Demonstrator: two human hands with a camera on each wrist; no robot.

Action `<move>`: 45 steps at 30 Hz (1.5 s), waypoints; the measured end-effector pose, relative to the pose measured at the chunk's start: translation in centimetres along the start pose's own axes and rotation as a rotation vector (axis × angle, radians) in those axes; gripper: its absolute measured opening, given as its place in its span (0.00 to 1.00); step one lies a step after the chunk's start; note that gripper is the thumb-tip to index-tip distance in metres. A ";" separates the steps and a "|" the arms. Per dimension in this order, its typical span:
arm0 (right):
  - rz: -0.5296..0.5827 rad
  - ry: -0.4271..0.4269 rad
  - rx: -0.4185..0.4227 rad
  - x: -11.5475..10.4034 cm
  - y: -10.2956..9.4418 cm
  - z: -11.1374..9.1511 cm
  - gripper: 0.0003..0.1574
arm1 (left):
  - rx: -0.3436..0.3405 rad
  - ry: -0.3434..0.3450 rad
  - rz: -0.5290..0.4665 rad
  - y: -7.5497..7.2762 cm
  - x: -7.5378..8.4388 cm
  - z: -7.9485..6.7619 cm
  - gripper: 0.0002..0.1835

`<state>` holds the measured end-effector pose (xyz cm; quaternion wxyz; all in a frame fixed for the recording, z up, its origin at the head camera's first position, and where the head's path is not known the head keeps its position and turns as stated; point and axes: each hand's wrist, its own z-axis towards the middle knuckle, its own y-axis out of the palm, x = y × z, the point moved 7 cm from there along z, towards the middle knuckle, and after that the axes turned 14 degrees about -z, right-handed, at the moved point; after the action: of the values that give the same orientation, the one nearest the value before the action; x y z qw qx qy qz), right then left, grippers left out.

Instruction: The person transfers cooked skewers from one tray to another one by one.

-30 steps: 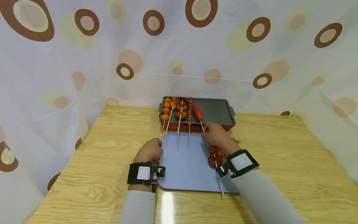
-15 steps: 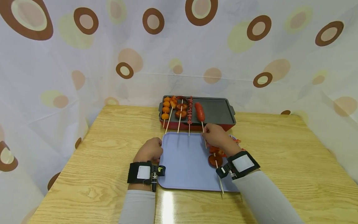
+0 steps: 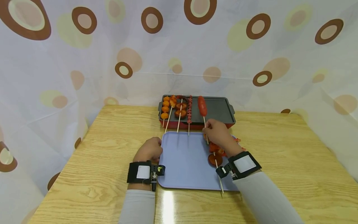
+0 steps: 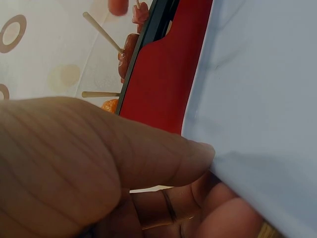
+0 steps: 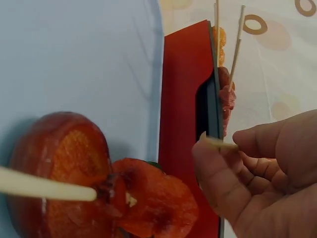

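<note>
My right hand point(image 3: 217, 132) pinches the wooden stick of a red sausage skewer point(image 3: 202, 106) between thumb and fingers, as the right wrist view also shows. The sausage lies over the middle of the black grill plate point(image 3: 219, 110), to the right of a thin pink meat skewer point(image 3: 189, 110). My left hand point(image 3: 149, 150) grips the left rim of the pale blue tray point(image 3: 181, 168), thumb point(image 4: 193, 156) on top and fingers beneath. On the tray's right side lies a skewer with a brown round piece point(image 3: 214, 159) and red pieces point(image 5: 153, 198), partly hidden under my right arm.
On the grill's left half lie skewers of orange balls point(image 3: 165, 109), a yellow-orange piece point(image 3: 173, 101) and brown round slices point(image 3: 180, 114). Their sticks overhang the grill's red front point(image 5: 185, 89). A wooden table point(image 3: 112, 130) carries everything, with a patterned curtain point(image 3: 95, 62) behind.
My right hand has shifted the sausage skewer a little to the right and farther back on the grill, and the sausage stands straighter. The left hand stays on the tray rim.
</note>
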<state>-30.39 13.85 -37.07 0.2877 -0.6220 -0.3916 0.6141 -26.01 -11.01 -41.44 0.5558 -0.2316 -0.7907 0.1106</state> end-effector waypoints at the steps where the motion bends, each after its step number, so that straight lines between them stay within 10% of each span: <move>1: 0.007 0.001 0.001 0.0 -0.1 -0.1 0.07 | 0.000 -0.001 0.000 0.0 0.0 0.0 0.14; 11: 0.061 0.035 -0.035 -0.3 0.0 -0.5 0.07 | 0.000 0.003 0.002 0.0 0.0 0.1 0.15; 21: 0.515 0.165 -0.113 0.3 1.0 -0.2 0.11 | 0.005 -0.025 -0.018 0.1 -0.1 0.2 0.14; 45: 0.221 0.038 -0.060 -1.1 -0.1 -1.7 0.09 | 0.000 -0.007 -0.021 0.1 -0.1 0.1 0.14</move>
<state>-28.65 13.16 -36.28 0.2067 -0.6811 -0.3336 0.6182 -26.04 -10.98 -41.54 0.5541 -0.2226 -0.7952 0.1057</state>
